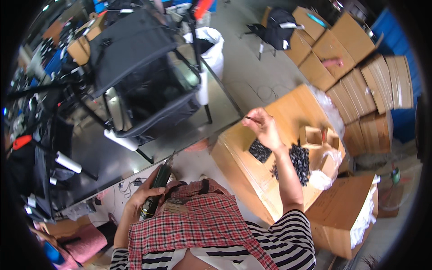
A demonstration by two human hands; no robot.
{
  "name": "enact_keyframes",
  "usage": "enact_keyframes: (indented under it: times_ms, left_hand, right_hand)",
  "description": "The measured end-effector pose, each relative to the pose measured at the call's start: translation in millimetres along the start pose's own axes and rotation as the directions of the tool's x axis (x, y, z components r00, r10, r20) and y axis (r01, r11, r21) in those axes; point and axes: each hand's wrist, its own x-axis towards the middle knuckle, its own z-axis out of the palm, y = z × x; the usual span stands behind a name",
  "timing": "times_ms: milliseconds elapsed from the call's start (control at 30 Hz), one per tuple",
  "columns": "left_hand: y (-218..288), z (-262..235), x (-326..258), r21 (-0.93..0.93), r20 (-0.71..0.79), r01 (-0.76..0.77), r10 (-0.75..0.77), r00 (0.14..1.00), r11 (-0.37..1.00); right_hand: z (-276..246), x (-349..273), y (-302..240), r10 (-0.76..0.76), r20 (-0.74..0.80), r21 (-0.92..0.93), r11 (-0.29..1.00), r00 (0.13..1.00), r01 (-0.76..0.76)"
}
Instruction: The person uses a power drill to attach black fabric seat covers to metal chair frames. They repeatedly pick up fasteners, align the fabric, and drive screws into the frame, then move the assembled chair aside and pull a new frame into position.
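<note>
My left hand (pixel 143 197) is wrapped round a dark green electric screwdriver (pixel 160 181), held close to my apron with its thin bit pointing up and away from me. My right hand (pixel 266 131) is raised above the cardboard-coloured work surface (pixel 238 155), fingertips pinched on a small dark piece (pixel 252 119) too small to name. Below that hand lie a flat black tray-like patch of small parts (pixel 260 150) and a loose heap of small black parts (pixel 298 163). Ahead on the left, a black fabric seat on a tubular frame (pixel 130 54) rests on a dark metal table (pixel 182 128).
Small open cardboard boxes (pixel 311 137) and a clear plastic bag (pixel 321 179) sit beside the heap. A large carton (pixel 338 207) stands at the right, more flattened cartons (pixel 375 85) behind. A white sack (pixel 213 49) stands past the table. Cables (pixel 128 185) lie on the floor.
</note>
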Motion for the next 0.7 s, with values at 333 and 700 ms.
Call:
enact_keyframes:
  times_ms: [333,700]
  left_hand:
    - [84.6,11.2,-63.0,0.086,0.188,-0.611,0.590,0.785,0.787]
    - [76.7,-49.8,-84.1,-0.122,0.106,-0.641,0.652,0.751,0.758]
  right_hand:
    - [215.7,76.6,-129.0,-0.527,0.221,-0.108,0.823,0.820,0.558]
    - [300.9,95.4,-145.5,-0.658,0.348,-0.017,0.708,0.668,0.706]
